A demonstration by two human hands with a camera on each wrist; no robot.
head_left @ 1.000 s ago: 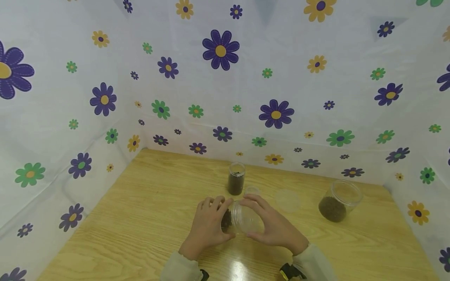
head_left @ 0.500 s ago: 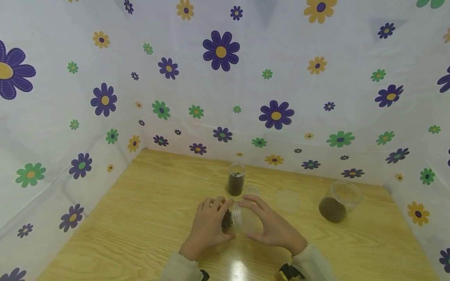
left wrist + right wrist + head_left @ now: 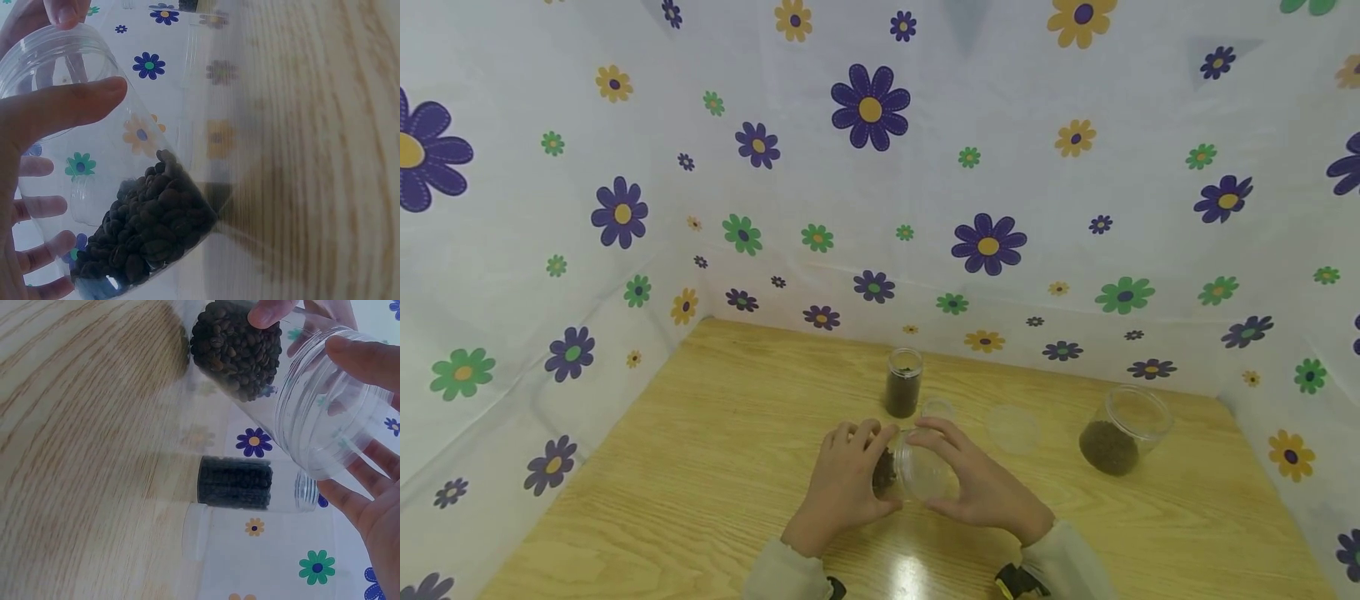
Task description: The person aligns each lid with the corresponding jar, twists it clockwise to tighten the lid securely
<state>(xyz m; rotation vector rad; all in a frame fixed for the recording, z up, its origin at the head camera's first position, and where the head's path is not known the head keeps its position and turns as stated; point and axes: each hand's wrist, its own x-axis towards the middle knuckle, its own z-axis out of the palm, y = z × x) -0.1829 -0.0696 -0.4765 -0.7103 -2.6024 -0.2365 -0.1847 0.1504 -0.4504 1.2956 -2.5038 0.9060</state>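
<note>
A clear plastic jar [image 3: 265,415] stands tilted low over the table, with its mouth toward the right. Dark coffee beans [image 3: 150,225] lie heaped at its bottom. My left hand [image 3: 842,483] grips the jar's side, its thumb along the near wall and its fingers round the far side. At the mouth, my right hand [image 3: 988,483] holds a clear lid [image 3: 353,406] between thumb and fingers. Ridged rings show where lid and jar meet. The head view hides much of the jar behind the left hand.
Behind the hands stands a narrow open jar [image 3: 903,390] of dark beans. Near it lie a small clear lid [image 3: 938,408] and a larger flat lid [image 3: 1013,427]. A wide open jar [image 3: 1123,433] with dark contents is at the right. Flowered cloth [image 3: 820,183] walls the wooden table [image 3: 715,433].
My right hand has turned and shifted slightly left at the lid. My left hand and the jar have stayed in place.
</note>
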